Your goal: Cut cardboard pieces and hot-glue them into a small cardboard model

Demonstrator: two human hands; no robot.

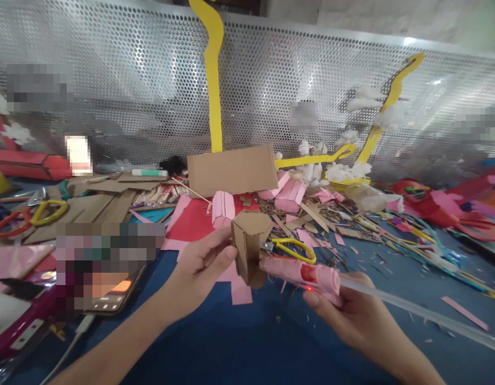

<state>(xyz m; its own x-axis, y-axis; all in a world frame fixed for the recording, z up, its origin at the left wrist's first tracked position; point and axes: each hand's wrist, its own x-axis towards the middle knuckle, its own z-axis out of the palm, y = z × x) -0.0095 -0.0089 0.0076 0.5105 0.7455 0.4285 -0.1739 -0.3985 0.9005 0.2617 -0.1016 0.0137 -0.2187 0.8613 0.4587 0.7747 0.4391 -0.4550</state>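
1. Left hand (209, 256): fingers and thumb closed on the left side of the box (251, 222), a folded cardboard piece with a many-sided top. The thumb presses the left wall; the other fingers go behind it.

2. Right hand (360, 310): wrapped around the rear of the glue gun (287, 270), which has a pink covering. The thumb lies along the near side; the remaining fingers are largely hidden.

3. Reason for the left grip: holding one side only appears to steady the box while leaving its right side accessible to the nozzle.

4. Reason for the right grip: the rear hold seems to keep the fingers away from the nozzle, likely hot. A red light shows on the gun. The clear stick (424, 310) runs out behind, over the wrist, apparently so that it can feed freely.

5. Box relative to the grips: right of the left fingertips, left of the nozzle, roughly upright with its top facing up. The nozzle meets or nearly meets the lower right wall; contact cannot be confirmed. Whether the base touches the table (215, 342) cannot be told.

6. Surroundings: yellow scissors (299, 251) lie just beyond the gun. The pink boxes (223, 208) and the panel (231, 171) stand farther off, seemingly set back to leave working room near the person.
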